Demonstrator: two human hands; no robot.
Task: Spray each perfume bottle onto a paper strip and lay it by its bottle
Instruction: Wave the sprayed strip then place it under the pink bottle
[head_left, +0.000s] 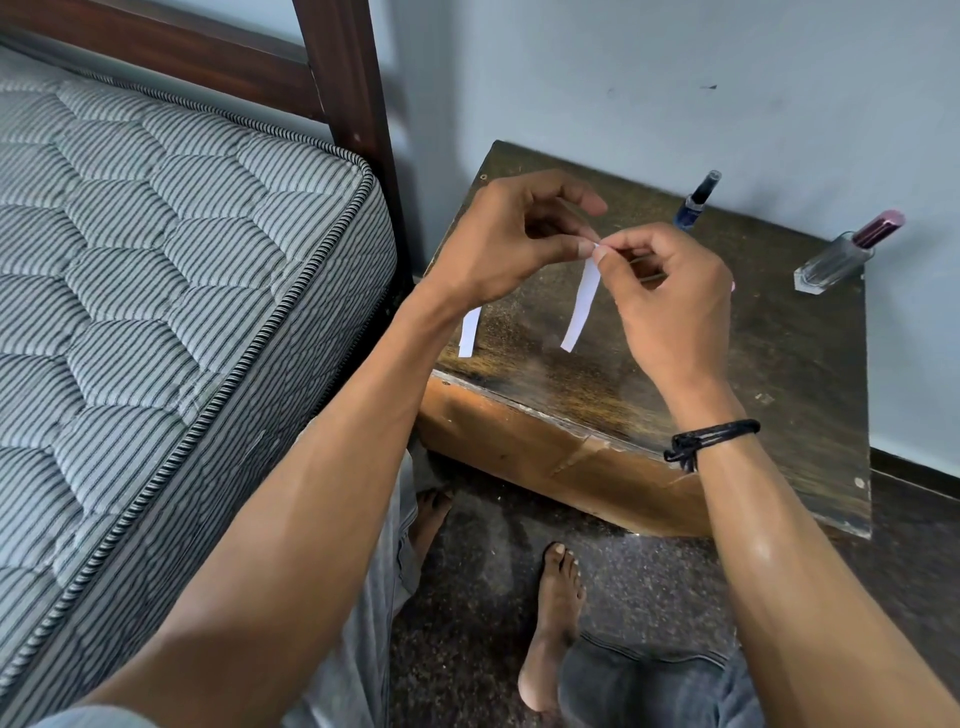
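Leftward, a grey-striped quilted mattress (156, 260) & dark wooden bedpost (343, 78) flank a worn dark wooden bedside table (779, 389) set against the wall. Over its top the left hand (509, 244) & right hand (670, 296) meet, w/ a blue black-capped perfume bottle (693, 205) & a clear square pink-capped perfume bottle (844, 254) standing behind at the back edge. Thumb & forefinger of each hand pinch the top end of a narrow white paper strip (582, 304) hanging slightly curved above the tabletop, while the left forearm hides part of a second white paper strip (470, 332) lying at the table's left edge.
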